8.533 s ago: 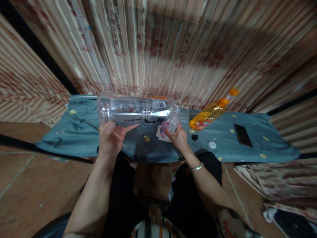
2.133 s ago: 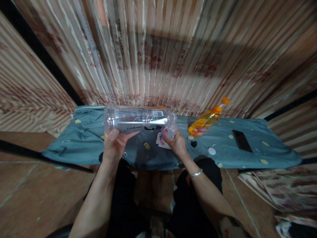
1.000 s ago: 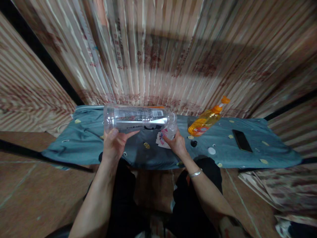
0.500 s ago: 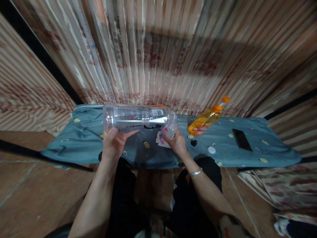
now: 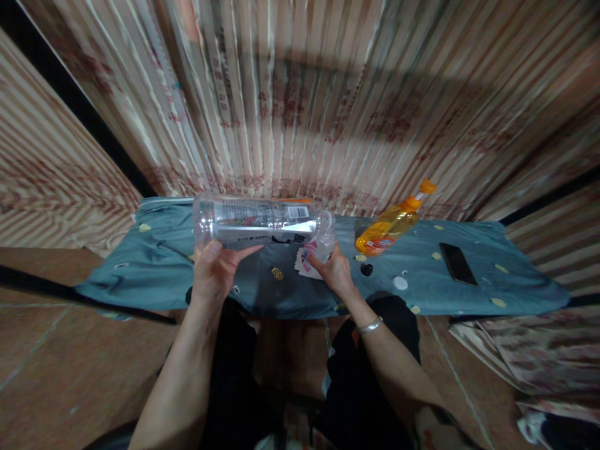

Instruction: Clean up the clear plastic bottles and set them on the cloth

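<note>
A large clear plastic bottle point(image 5: 248, 219) with a printed label and a barcode lies sideways in the air over the cloth. My left hand point(image 5: 213, 265) grips it from below near its base, with the index finger stretched along its underside. At the bottle's right end, my right hand point(image 5: 336, 272) is closed round a smaller clear plastic bottle point(image 5: 325, 240). Their mouths appear to meet, though the exact contact is hard to make out. Beneath the smaller bottle shows a white and pink piece with a jagged edge point(image 5: 305, 265), partly covered by my right fingers.
A patterned teal cloth point(image 5: 154, 269) covers the narrow bed or bench. To the right stand an orange pump bottle point(image 5: 387, 231), a small black piece point(image 5: 366, 269), a white cap point(image 5: 400, 283) and a dark phone point(image 5: 458, 264). Behind hangs a striped curtain point(image 5: 300, 125), with black poles at the sides.
Almost nothing differs. The large bottle's base end and my left hand have shifted very slightly left; the right hand keeps its place.
</note>
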### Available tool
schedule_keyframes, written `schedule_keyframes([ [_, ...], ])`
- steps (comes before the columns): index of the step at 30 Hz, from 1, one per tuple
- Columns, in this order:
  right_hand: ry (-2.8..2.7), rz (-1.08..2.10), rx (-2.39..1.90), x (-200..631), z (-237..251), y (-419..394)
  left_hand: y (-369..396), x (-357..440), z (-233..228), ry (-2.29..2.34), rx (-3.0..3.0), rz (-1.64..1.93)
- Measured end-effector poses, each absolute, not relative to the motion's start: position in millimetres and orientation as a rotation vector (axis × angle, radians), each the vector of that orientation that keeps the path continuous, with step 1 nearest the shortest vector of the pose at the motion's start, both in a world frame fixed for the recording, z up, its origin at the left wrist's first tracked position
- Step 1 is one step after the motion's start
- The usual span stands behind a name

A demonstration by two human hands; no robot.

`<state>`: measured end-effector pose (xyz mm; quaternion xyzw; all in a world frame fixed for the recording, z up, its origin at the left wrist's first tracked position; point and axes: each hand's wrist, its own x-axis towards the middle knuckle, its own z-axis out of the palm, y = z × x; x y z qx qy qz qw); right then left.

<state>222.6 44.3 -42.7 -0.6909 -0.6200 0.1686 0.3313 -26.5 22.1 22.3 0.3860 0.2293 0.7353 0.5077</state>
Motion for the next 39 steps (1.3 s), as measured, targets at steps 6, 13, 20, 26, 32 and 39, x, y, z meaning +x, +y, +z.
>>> schedule_keyframes([
  [6,-1.632,0.45,-1.802,223.4,-42.4,44.0,21.5,-25.7,23.8,0.543,0.914,1.775],
  [13,-1.636,0.465,-1.813,223.5,-42.0,43.7,21.9,-27.9,22.5,0.567,0.961,1.75],
  [20,-1.629,0.474,-1.797,223.9,-41.9,43.8,20.6,-24.6,25.7,0.575,0.932,1.782],
  [26,-1.626,0.466,-1.819,222.9,-41.3,43.9,20.0,-23.7,28.1,0.579,0.947,1.782],
  [32,-1.646,0.433,-1.801,224.8,-44.8,44.3,19.9,-23.4,28.1,0.571,0.934,1.788],
  [39,-1.629,0.446,-1.78,224.6,-46.4,45.5,19.9,-22.6,28.7,0.573,0.921,1.794],
])
